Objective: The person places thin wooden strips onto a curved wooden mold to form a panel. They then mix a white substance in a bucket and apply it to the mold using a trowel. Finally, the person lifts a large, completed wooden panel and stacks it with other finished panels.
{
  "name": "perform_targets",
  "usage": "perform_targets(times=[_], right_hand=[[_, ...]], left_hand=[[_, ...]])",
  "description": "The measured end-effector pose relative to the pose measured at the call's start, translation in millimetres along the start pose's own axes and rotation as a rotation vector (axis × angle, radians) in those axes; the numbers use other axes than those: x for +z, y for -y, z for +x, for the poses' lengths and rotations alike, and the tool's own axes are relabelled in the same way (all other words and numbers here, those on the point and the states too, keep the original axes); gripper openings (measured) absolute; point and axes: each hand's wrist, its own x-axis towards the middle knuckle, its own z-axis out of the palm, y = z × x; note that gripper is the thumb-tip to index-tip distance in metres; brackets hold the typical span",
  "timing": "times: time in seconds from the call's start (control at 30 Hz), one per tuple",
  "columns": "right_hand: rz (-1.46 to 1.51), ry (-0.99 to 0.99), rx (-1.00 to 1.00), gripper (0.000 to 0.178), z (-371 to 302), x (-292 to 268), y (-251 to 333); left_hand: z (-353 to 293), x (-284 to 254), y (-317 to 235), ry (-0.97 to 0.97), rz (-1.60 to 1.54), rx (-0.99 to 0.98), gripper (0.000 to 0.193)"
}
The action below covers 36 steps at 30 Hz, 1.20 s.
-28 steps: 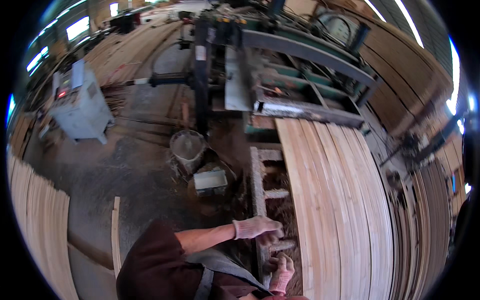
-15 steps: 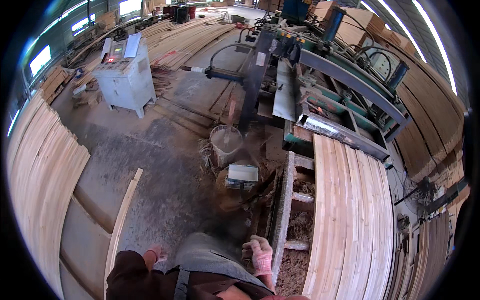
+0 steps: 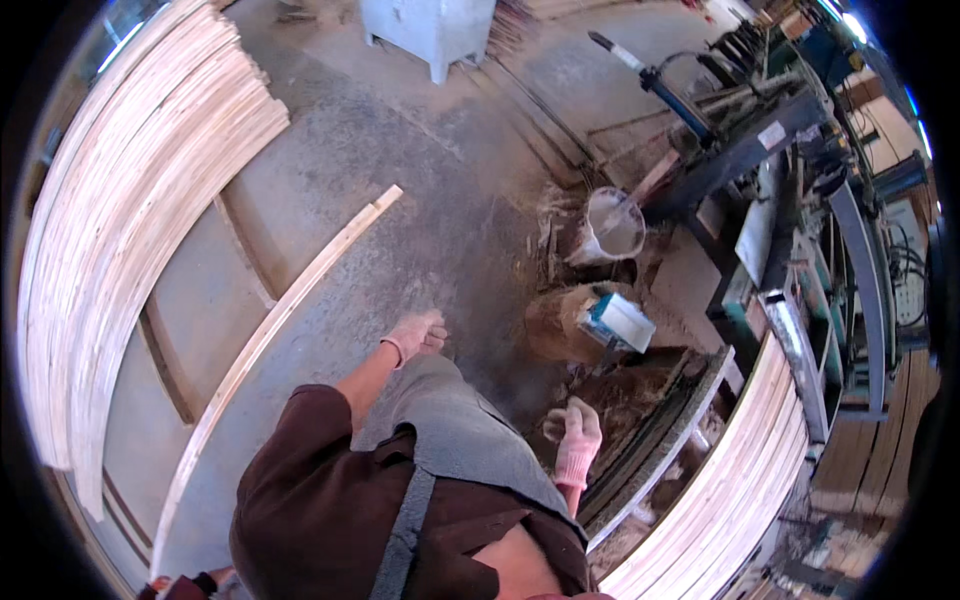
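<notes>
My left hand (image 3: 418,336), in a pale work glove, hangs over the floor beside the grey apron (image 3: 465,425), fingers loosely bent and holding nothing visible. To the apron's right is my right hand (image 3: 577,438), gloved the same way, its fingers loosely curled but apart. It is nearest to the metal side rail (image 3: 665,455) of the machine bed, without evident contact. Light wooden boards (image 3: 735,475) lie edge to edge on that bed. Left of me a long narrow wood strip (image 3: 275,325) stretches along the floor.
A large stack of boards (image 3: 150,200) stands at left. A bucket (image 3: 615,225) with a paddle and a small white-topped box (image 3: 625,322) are ahead right, before the machine (image 3: 760,150). A grey cabinet (image 3: 430,30) stands far off. Another person's sleeve (image 3: 185,588) shows bottom left.
The view has swung left and downward, so the wood strip and stack fill more of it. My left hand is farther forward of my body; the other person's sleeve has come into view.
</notes>
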Motion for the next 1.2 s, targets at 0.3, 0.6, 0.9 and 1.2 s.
perform_targets(times=[0.3, 0.6, 0.9, 1.2], right_hand=[[-0.788, 0.48, 0.024, 0.053, 54, 62, 31], [-0.876, 0.555, -0.087, 0.051, 98, 27, 24], [-0.849, 0.643, -0.033, 0.053, 136, -9, 18], [-0.753, 0.475, 0.132, 0.054, 196, -25, 2]], left_hand=[[-4, -109, 123, -0.273, -0.223, -0.147, 0.046], [-31, -132, 213, -0.335, -0.152, -0.074, 0.045], [-51, -6, 106, -0.195, -0.398, -0.095, 0.027], [31, -68, 42, -0.046, -0.449, -0.182, 0.026]])
